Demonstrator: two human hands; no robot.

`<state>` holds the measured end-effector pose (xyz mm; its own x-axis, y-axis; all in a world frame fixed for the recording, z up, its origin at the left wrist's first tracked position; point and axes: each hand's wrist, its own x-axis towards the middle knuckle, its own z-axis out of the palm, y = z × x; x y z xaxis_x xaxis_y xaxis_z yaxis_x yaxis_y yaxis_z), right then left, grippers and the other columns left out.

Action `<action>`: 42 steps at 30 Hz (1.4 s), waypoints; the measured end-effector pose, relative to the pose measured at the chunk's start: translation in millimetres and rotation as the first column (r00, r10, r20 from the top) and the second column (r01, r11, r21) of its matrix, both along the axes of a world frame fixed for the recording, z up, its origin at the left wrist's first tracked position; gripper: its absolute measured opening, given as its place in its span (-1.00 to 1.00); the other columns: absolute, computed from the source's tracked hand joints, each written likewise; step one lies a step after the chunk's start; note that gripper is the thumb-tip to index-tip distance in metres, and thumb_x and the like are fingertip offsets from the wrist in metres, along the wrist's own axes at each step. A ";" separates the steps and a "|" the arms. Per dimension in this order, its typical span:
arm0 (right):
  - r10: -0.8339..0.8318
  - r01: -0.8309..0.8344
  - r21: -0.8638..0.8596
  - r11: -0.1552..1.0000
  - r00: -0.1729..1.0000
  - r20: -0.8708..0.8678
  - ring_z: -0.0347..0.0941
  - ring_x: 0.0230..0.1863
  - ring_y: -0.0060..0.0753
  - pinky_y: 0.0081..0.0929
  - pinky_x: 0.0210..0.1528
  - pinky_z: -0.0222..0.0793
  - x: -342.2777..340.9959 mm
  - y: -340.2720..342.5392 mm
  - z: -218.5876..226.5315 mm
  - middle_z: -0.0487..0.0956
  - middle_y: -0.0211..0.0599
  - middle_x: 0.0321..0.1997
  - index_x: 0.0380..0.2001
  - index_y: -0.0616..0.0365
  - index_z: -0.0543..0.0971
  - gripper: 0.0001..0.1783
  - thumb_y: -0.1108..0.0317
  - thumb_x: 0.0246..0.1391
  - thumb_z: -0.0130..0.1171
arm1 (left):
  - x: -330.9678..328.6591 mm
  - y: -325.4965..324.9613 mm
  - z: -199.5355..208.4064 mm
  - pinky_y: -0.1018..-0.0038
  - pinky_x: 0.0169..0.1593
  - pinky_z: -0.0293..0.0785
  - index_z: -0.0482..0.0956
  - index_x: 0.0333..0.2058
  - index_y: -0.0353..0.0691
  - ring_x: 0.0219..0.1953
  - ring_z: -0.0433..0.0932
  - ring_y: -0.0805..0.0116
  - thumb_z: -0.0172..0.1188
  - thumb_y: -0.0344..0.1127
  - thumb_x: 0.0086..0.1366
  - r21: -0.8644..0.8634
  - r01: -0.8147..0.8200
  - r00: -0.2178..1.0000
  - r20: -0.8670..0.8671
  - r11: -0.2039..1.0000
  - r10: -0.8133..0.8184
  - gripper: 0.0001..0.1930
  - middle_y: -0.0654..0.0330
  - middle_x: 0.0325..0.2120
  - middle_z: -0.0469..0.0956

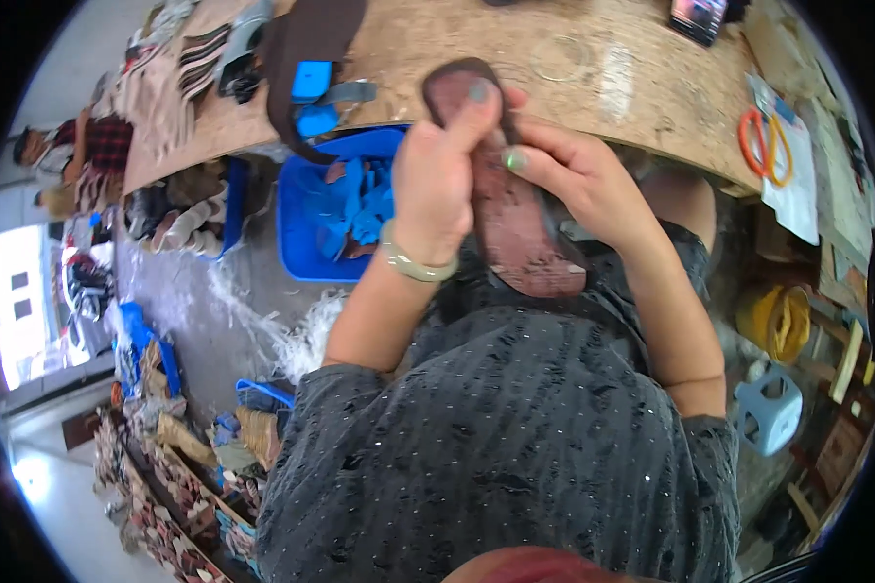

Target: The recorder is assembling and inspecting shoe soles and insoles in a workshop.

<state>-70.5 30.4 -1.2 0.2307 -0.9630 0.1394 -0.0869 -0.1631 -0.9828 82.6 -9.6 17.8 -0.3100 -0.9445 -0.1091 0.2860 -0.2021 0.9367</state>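
The left hand [432, 183] and right hand [581, 177] are together gripping a reddish-brown sole [517, 233], which is slanting from the lap towards the counter [666, 92], beside a blue bin [292, 231].

Scissors [768, 163] with orange and yellow handles, a phone [697, 19] on the wooden desk [681, 102], yellow container [785, 321] near a pale blue stool [784, 418]

Wooden table [515, 83], blue pieces [311, 82] beside dark brown material [316, 44], seemingly a phone [698, 19] toward the far right
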 end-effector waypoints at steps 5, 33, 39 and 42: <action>-0.355 0.340 0.152 0.928 0.931 0.082 0.41 -0.29 -0.62 -0.63 -0.21 0.32 -20.0 15.7 -21.8 0.58 -0.38 -0.32 -0.20 0.30 0.59 -0.54 0.07 0.27 -0.07 | -2.2 -0.2 -8.4 0.54 -0.09 0.41 0.55 -0.18 -0.32 -0.21 0.52 0.46 0.15 -0.19 0.30 -0.162 -0.018 0.978 -0.206 0.987 -0.016 -0.71 0.18 -0.28 0.58; -0.611 0.090 -0.708 0.701 0.587 -0.531 0.41 -0.07 0.06 -0.25 0.01 0.29 37.3 35.4 -0.9 0.39 0.15 0.08 0.06 0.22 0.43 -0.41 0.49 -0.16 0.24 | -21.4 2.3 -16.4 0.43 -0.16 0.55 0.46 -0.26 -0.36 -0.26 0.60 0.28 0.01 -0.19 0.38 -0.132 -0.178 0.946 -0.297 0.975 0.133 -0.72 0.05 -0.32 0.57; -0.567 0.448 -0.381 0.809 0.768 -0.299 0.47 -0.17 -0.22 -0.34 -0.06 0.33 1.3 35.8 7.0 0.57 -0.23 -0.14 -0.02 0.19 0.47 -0.51 0.35 -0.08 0.25 | -7.7 -5.5 -6.3 0.25 -0.09 0.56 0.44 -0.27 -0.27 -0.31 0.57 0.26 0.00 -0.19 0.39 -0.165 -0.179 0.917 -0.386 0.970 0.103 -0.76 0.12 -0.36 0.53; -0.259 0.259 0.083 0.962 0.966 -0.010 0.51 -0.29 -0.28 -0.44 -0.19 0.40 -8.3 28.9 4.0 0.58 -0.23 -0.30 -0.07 0.26 0.52 -0.56 0.36 -0.07 0.26 | -9.1 -3.4 -8.9 0.22 -0.11 0.57 0.43 -0.28 -0.24 -0.34 0.55 0.29 0.02 -0.18 0.38 -0.199 -0.171 0.922 -0.379 0.965 0.085 -0.78 0.15 -0.37 0.51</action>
<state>-78.8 59.3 2.9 -0.0284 -0.9980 0.0564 -0.1140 -0.0528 -0.9921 73.5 -13.0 8.8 -0.1625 -0.9647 0.2071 0.6243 0.0620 0.7787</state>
